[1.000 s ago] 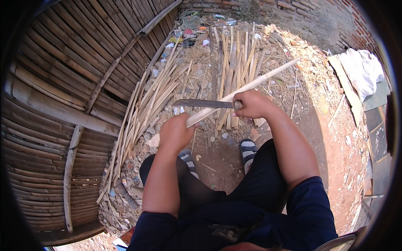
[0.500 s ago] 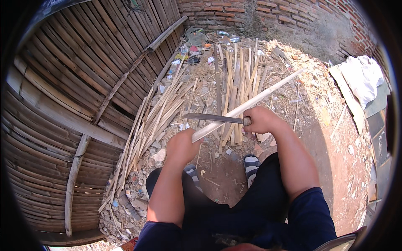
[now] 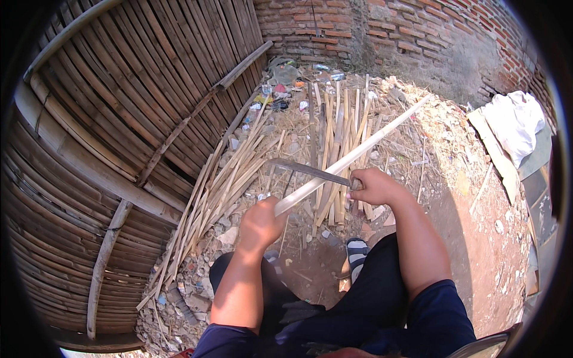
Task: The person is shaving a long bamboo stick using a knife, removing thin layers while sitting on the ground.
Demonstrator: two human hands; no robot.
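I'm watching the left hand (image 3: 261,224) gripping a pale strip's (image 3: 370,143) near end, closed tight. The right hand (image 3: 377,186) is clenching a long knife (image 3: 298,167) by its handle, blade crossing the strip, which is slanting up-right above the piled strips (image 3: 338,128).

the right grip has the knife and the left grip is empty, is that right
Not quite: the left grip is not empty, it holds the pale stick, as the head view shows. The right grip does have the knife.
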